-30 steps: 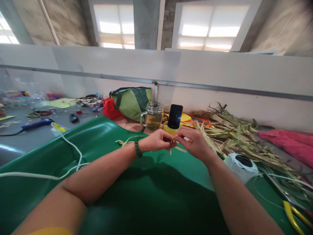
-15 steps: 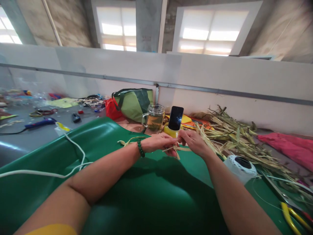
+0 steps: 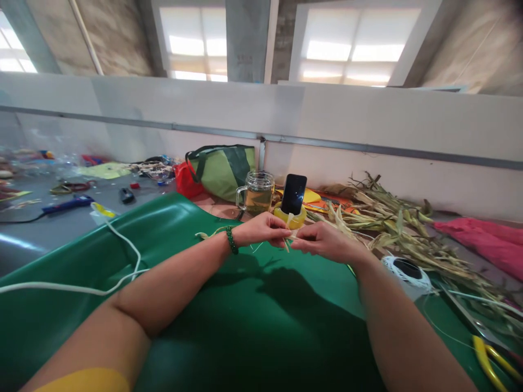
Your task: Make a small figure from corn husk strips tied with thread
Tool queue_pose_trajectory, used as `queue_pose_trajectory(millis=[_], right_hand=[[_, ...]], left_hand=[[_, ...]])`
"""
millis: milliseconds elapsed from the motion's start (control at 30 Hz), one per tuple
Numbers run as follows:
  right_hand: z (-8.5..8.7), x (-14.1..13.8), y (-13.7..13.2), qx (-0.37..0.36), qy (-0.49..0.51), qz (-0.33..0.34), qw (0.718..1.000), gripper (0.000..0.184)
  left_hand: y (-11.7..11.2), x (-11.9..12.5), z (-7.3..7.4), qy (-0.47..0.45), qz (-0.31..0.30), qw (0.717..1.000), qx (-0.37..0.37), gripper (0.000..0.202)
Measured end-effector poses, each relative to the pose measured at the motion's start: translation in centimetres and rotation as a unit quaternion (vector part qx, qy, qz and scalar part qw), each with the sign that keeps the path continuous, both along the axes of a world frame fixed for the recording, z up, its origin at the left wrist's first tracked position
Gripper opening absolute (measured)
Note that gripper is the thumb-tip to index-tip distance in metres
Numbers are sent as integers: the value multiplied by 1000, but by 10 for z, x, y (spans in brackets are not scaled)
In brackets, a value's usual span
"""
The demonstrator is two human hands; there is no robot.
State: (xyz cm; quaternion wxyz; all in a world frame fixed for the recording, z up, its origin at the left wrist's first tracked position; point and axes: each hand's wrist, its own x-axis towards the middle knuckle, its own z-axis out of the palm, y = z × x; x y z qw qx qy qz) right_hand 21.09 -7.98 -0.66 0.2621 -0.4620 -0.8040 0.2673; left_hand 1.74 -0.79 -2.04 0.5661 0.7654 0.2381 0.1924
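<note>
My left hand (image 3: 267, 228), with a green bead bracelet (image 3: 231, 240) at the wrist, pinches a small piece of pale dried husk (image 3: 290, 220). Part of the piece sticks up above the fingertips and a thin end hangs below them. Meeting it from the right, my right hand (image 3: 322, 240) has thumb and fingers closed on the same husk piece; its exact grip is partly hidden. Both hands are above the green mat (image 3: 245, 326). A further strip of husk (image 3: 208, 234) lies on the mat behind my left wrist.
Behind the hands stand a phone (image 3: 294, 194) in a yellow holder (image 3: 300, 218) and a glass mug (image 3: 258, 193) of liquid. A husk pile (image 3: 404, 234), a string spool (image 3: 406, 272) and yellow-handled scissors (image 3: 488, 359) lie right. A white cable (image 3: 73, 290) crosses the left side.
My right hand has lowered and turned, its fingers now pointing left at the husk. The husk piece now points upward between the hands instead of lying sideways.
</note>
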Motion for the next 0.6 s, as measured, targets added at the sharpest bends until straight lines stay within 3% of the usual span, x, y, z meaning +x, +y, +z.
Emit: queue_pose_trajectory(millis=[133,333,500,600], right_hand=[[-2,-2,3,-14,44,26,999,52],[-2,5,10,-26,71,6,997,57],[-11,11,18,-89,190,-80,974,67],[-14,7,20,-154,208,-51,965,72]], left_hand=[[0,-4,7,4,-17,1000,24,43],[6,-13,17,34,-52,996,59,33],[14,-14,13,-7,4,1000,-23,45],[14,-12,10,-35,41,997,-52,49]])
